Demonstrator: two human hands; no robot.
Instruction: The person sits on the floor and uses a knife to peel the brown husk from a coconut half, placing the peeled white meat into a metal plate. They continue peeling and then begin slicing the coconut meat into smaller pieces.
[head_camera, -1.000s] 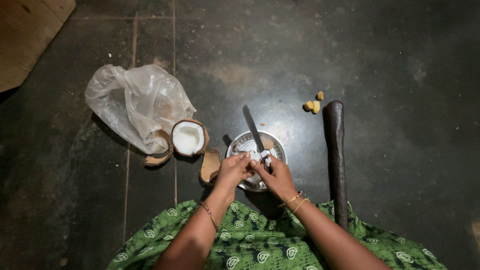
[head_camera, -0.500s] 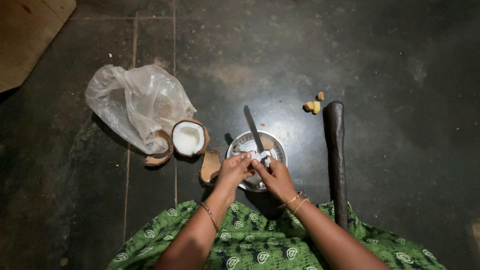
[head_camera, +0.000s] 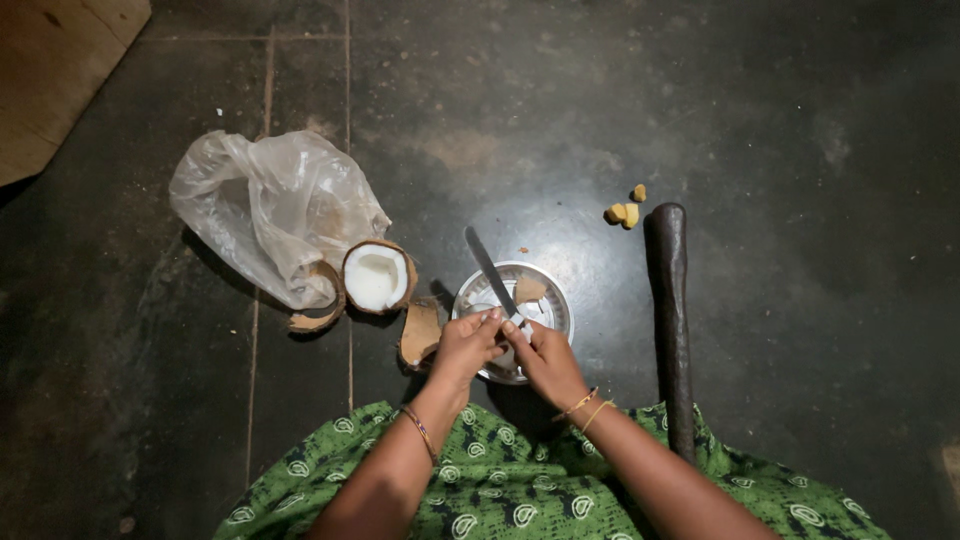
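A: Now, head view, entry one: left hand. Closed, fingertips pinched on a pale coconut piece, mostly hidden between both palms. Sits directly over the steel plate.

B: Entry two: right hand. Clenched round the handle of a knife; blade angled up and left, out past the plate's far rim. Touches the left fingertips at the handle end.

A: Hazard, by judgement: edge very close to the left thumb and fingers. Likely cause of a cut: a slip on wet, slick flesh, or too hard a push toward the holding hand.

B: Second hazard: loss of the piece. Could drop off the plate onto the dark floor if pried loose suddenly. Poor light adds to both.

A: Entry three, surroundings: shell sliver inside the plate; coconut half, white side up, left of the plate; broken shell fragment just beside the plate's left rim; crumpled plastic bag behind the half.

B: Entry four: long dark pestle right of the plate, apart from it; small yellow chunks near its far end. Green patterned cloth across the lap, under both forearms.
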